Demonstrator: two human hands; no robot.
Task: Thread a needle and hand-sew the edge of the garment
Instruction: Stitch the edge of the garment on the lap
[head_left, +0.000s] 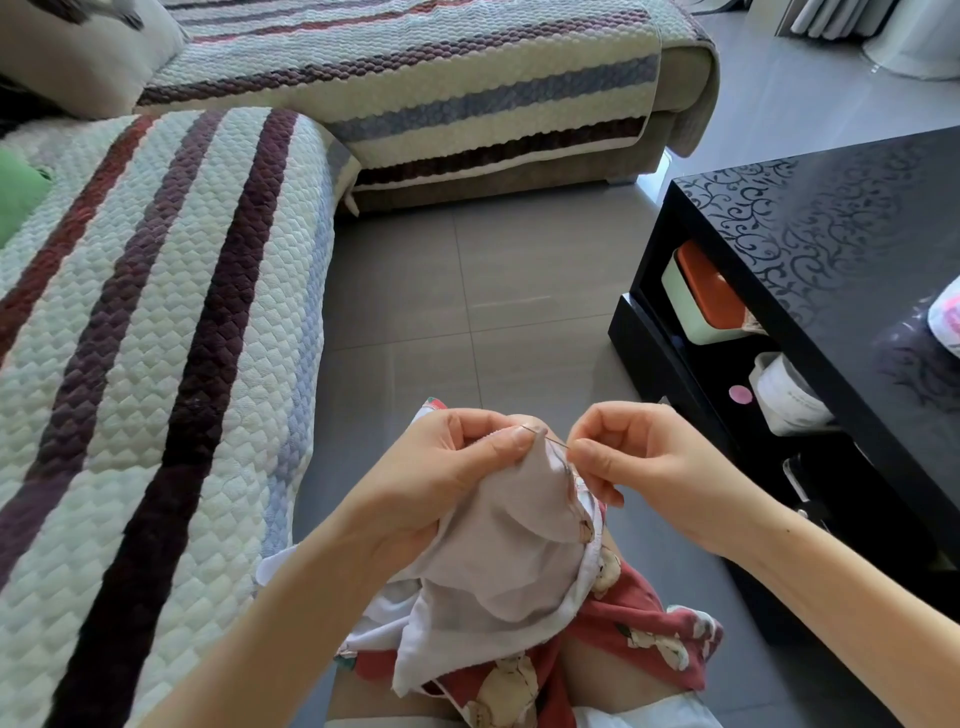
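A pale lilac garment (511, 561) hangs bunched over my lap, its upper edge lifted in front of me. My left hand (447, 467) grips that edge, thumb pressed on the fold. A thin needle (551, 439) pokes through the fabric edge, slanting down to the right. My right hand (631, 457) pinches the needle's right end between thumb and forefinger. The thread is too fine to make out.
A striped quilted sofa (156, 338) runs along my left and across the back. A black patterned coffee table (831, 249) stands at right, with boxes (706, 296) and a jar on its lower shelf. Grey tiled floor (467, 291) lies between. Red printed cloth (639, 623) covers my lap.
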